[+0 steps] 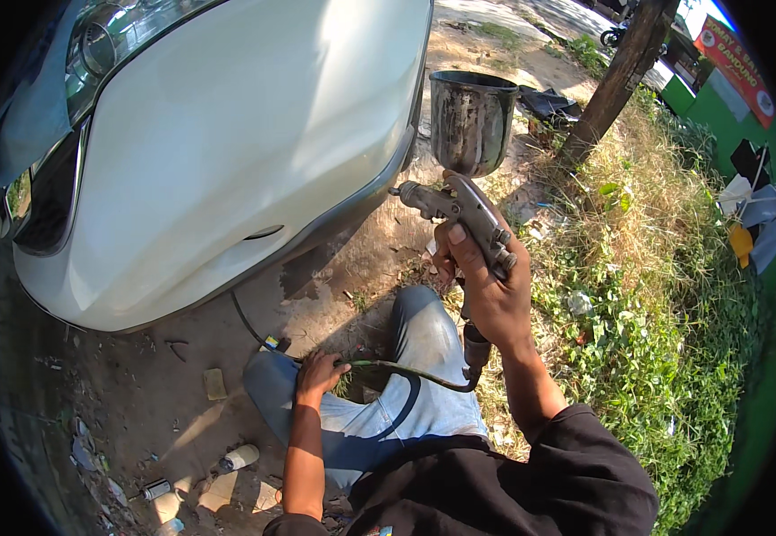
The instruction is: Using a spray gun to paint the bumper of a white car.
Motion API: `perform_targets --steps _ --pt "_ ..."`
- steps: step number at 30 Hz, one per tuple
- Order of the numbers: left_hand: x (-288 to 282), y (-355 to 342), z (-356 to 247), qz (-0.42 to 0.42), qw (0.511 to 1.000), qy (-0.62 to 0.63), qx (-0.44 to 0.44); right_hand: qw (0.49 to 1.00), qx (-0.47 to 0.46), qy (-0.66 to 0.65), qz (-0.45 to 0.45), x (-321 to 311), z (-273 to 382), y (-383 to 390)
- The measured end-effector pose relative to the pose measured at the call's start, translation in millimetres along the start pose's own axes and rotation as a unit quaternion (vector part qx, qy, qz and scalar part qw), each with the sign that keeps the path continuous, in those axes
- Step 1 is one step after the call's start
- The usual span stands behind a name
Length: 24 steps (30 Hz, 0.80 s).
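Observation:
My right hand (492,272) is closed round a metal spray gun (448,207), which has a paint-stained metal cup (471,121) on top. The gun is raised, its nozzle pointing left toward the lower edge of a white car body panel (227,116). My left hand (319,371) rests by my left knee, fingers closed round a green hose (388,366) that runs across my thighs to the fitting (475,344) under the gun. A black cable or hose (247,320) runs from beneath the car toward my left hand.
A tree trunk (599,116) rises at upper right among grass and weeds (656,322), with a green wall (714,116) and red banner (732,62) beyond. Scraps, a white container (239,458) and a can (156,489) lie on the dirt at lower left. A motorbike (614,36) stands far back.

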<state>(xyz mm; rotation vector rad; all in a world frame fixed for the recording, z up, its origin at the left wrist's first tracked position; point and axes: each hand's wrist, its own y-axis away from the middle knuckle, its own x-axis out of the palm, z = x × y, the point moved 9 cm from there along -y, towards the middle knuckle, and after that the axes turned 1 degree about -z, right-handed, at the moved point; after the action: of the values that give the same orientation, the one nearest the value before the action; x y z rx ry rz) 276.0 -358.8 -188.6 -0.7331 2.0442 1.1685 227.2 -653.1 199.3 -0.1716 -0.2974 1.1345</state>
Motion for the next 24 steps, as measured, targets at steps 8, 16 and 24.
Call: perform_targets --steps 8,16,24 --pt "-2.0 -2.6 -2.7 -0.011 1.0 0.009 0.002 0.997 -0.016 -0.035 -0.059 -28.2 0.1 -19.7" --pt "10.1 -9.2 10.3 0.0 1.0 -0.002 -0.008 0.993 -0.034 -0.049 -0.1 -45.3 -7.9 -21.6" --pt "15.6 -11.3 12.2 0.0 0.999 -0.034 0.02 0.998 -0.008 -0.029 -0.047 -10.0 1.2 3.6"
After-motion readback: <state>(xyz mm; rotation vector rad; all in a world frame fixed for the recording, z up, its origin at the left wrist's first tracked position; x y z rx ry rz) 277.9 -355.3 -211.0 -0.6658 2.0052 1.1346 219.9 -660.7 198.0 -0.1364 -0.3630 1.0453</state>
